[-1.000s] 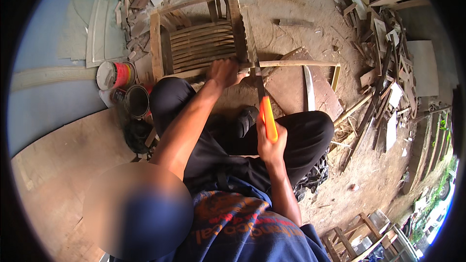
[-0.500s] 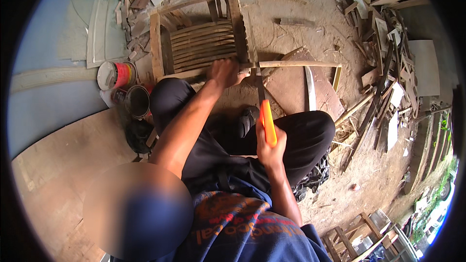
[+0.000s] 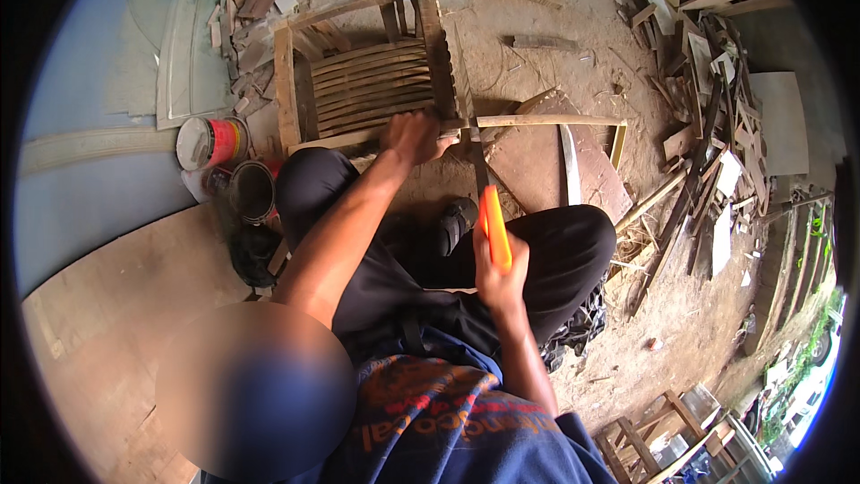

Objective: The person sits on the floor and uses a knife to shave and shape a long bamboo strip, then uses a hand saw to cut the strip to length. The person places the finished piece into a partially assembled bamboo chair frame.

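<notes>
My right hand (image 3: 502, 273) is wrapped round the orange handle of a handsaw (image 3: 495, 231). Its thin blade points away from me and crosses a narrow wooden strip (image 3: 546, 121) just right of my left hand. That hand (image 3: 414, 137) is closed on the strip's left end, at the near right corner of a slatted wooden frame (image 3: 285, 90). The frame lies on the ground beyond my left knee. Exactly how the strip meets the frame is hidden under my fingers.
A brown board (image 3: 528, 161) lies beneath the strip, with a pale curved piece (image 3: 570, 166) beside it. Two paint cans, one red-banded (image 3: 219, 142) and one open (image 3: 253, 190), stand left of my knee. Scrap wood (image 3: 708, 143) is heaped at right.
The view has shifted very slightly. My left hand keeps its hold, and the saw stays across the strip, with its handle barely nearer to me.
</notes>
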`<action>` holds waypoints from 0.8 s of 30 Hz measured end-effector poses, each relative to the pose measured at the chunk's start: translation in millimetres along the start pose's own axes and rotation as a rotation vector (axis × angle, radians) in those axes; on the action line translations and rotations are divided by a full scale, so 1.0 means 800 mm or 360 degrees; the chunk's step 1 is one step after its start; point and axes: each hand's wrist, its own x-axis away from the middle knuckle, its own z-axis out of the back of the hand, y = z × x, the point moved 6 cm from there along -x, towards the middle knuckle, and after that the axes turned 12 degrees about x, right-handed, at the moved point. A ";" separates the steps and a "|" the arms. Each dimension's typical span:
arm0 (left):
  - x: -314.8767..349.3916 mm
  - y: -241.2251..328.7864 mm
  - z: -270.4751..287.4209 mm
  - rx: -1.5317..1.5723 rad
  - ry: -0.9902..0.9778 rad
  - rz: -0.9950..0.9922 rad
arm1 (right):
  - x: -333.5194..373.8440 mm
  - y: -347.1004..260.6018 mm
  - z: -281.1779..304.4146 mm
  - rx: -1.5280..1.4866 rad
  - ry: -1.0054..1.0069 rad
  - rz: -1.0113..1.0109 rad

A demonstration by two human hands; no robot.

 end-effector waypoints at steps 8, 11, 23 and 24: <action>-0.007 0.002 -0.005 0.0072 -0.0138 0.0043 | 0.043 0.003 0.014 -0.0025 0.0050 -0.0021; -0.009 -0.007 -0.014 0.0039 0.0071 -0.0113 | -0.039 -0.003 -0.006 0.0080 0.0040 -0.0157; -0.004 -0.004 -0.006 0.0060 -0.0130 0.0022 | 0.020 0.020 0.011 -0.0120 -0.0062 -0.0281; -0.005 -0.004 -0.004 0.0064 -0.0146 0.0072 | -0.017 0.015 -0.002 -0.0152 -0.0024 -0.0297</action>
